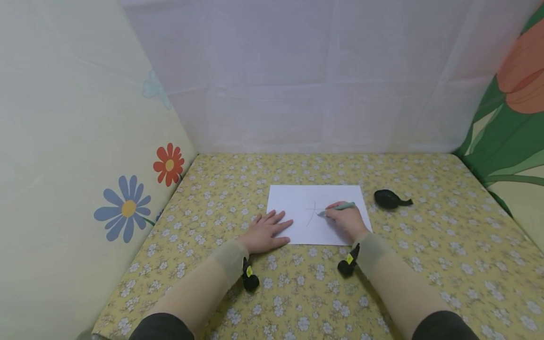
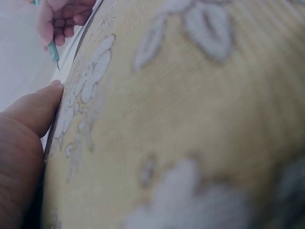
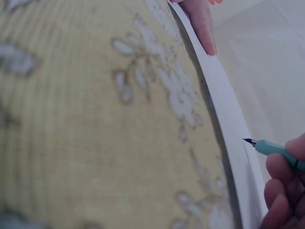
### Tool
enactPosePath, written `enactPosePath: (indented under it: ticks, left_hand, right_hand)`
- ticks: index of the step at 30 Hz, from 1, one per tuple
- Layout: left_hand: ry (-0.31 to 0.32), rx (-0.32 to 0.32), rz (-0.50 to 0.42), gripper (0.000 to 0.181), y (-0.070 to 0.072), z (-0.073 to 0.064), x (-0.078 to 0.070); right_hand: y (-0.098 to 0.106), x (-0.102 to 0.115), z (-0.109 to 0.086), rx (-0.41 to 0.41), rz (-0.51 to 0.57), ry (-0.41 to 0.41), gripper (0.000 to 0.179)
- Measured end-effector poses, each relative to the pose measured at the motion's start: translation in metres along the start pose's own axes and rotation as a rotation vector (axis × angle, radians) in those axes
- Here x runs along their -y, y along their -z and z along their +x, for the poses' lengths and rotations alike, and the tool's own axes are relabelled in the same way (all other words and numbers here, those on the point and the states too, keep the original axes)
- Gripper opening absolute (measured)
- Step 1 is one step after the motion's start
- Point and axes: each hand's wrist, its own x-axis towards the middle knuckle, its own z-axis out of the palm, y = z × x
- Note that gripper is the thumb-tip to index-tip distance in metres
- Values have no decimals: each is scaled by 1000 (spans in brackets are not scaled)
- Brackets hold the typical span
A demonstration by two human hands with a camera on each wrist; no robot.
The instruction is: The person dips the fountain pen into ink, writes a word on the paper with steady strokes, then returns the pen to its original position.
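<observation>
The fingers of the right hand (image 1: 348, 219) hide the middle of the pen (image 1: 346, 206), and both wrist views cut off its rear end. The strokes (image 1: 314, 209) on the paper (image 1: 316, 233) are thin and faint. In the left wrist view, only part of the left hand (image 1: 267, 232) appears.

The pen is slim, smooth and green, with a dark, pointed nib. The paper is a white rectangle; the cloth (image 1: 297, 283) under it is yellow, finely ribbed, with white flowers. A black object (image 1: 386, 199) to the right is rounded, with a narrow neck.

The pen is above the paper, its long axis slanted, the nib pointing left and slightly toward the person; whether it touches, I cannot tell. The right hand pinches the pen narrowly; the left lies with fingers spread wide, on the paper's near left corner.
</observation>
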Motion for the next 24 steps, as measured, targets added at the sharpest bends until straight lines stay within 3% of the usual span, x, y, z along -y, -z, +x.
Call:
enactPosePath:
  ticks: [24]
  left_hand:
    - [6, -4, 6, 62, -3, 1, 2]
  right_hand:
    - [10, -2, -6, 13, -19, -16, 22]
